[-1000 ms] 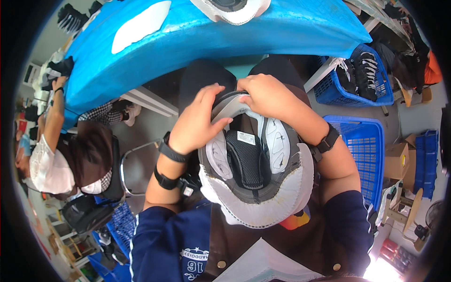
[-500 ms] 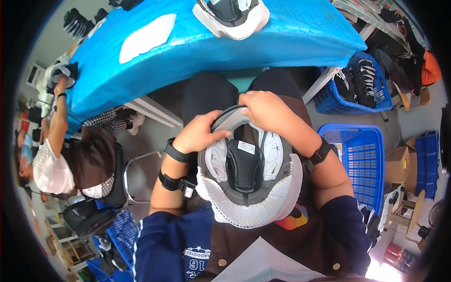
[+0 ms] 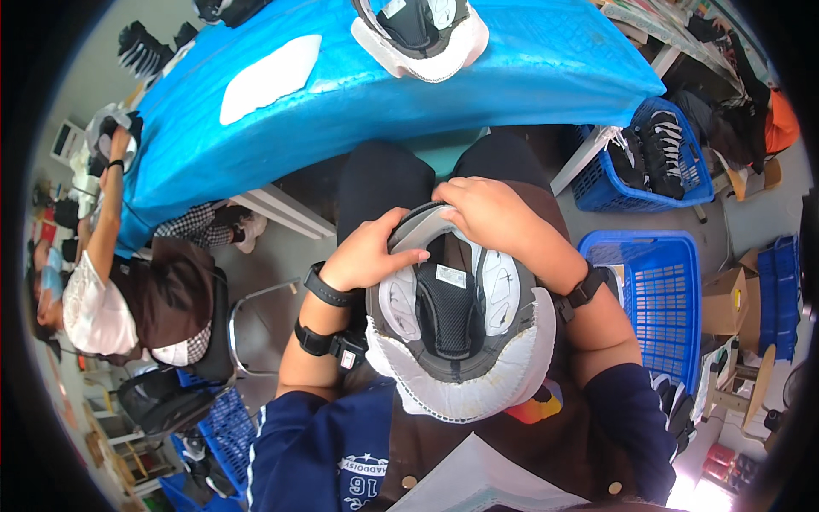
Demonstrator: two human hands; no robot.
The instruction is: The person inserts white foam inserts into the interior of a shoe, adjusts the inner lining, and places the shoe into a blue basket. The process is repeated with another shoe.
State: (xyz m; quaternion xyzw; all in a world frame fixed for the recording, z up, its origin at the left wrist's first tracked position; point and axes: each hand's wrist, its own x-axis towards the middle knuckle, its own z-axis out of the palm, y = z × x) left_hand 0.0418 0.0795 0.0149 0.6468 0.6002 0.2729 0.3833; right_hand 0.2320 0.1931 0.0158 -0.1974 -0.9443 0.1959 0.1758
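In my lap lies a grey, white and black shoe upper (image 3: 478,384), its wide stitched white edge turned toward me. A black mesh tongue with a white label sits in its middle. My left hand (image 3: 368,253) grips the left part of the upper's far rim, thumb laid across the inside. From the right, my right hand (image 3: 485,210) closes over the top of that same rim, fingers curled. The fingertips under the rim are hidden. A second shoe upper (image 3: 422,61) of the same kind lies on the table's blue cover (image 3: 546,60), beyond my knees.
A white flat piece (image 3: 271,78) lies on the blue cover. At right stand a blue basket (image 3: 589,183) of black shoes and another blue basket (image 3: 657,333) beside my right arm. Cardboard boxes (image 3: 723,299) sit further right. A co-worker (image 3: 98,307) sits at left, handling a shoe piece.
Both my hands keep their hold on the upper's rim, with only a slight shift. The whole view has moved a little. The co-worker's raised hand has shifted slightly at the shoe piece.
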